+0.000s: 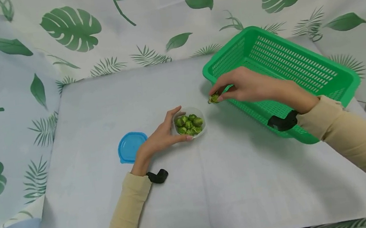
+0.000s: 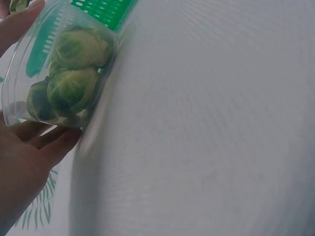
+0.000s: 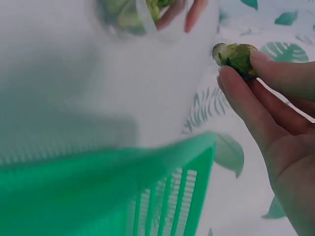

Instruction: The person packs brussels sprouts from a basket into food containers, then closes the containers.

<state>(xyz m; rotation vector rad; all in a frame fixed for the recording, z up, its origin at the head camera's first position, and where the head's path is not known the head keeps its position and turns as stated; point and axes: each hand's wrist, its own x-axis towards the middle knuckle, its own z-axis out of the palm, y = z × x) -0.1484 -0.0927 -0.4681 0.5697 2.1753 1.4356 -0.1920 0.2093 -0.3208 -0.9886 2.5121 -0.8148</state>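
Note:
Between thumb and fingertips my right hand (image 1: 245, 84) pinches one Brussels sprout (image 1: 214, 98), held in the air just off the near left edge of the green basket. The right wrist view shows this sprout (image 3: 238, 58) with its pale cut end facing outward. My left hand (image 1: 163, 133) grips a clear plastic container (image 1: 203, 126) from its left side, thumb and fingers spread around the wall. Several green Brussels sprouts (image 1: 189, 124) fill the container, which stands on the table. Through its clear side, the left wrist view shows some of those sprouts (image 2: 74, 91).
A large green slotted basket (image 1: 298, 54) stands at the right of the table, partly behind my right forearm. A blue lid (image 1: 131, 147) lies left of the container, beside my left wrist. The table has a pale cloth (image 1: 94, 109); leaf-printed sheeting (image 1: 146, 31) hangs behind it.

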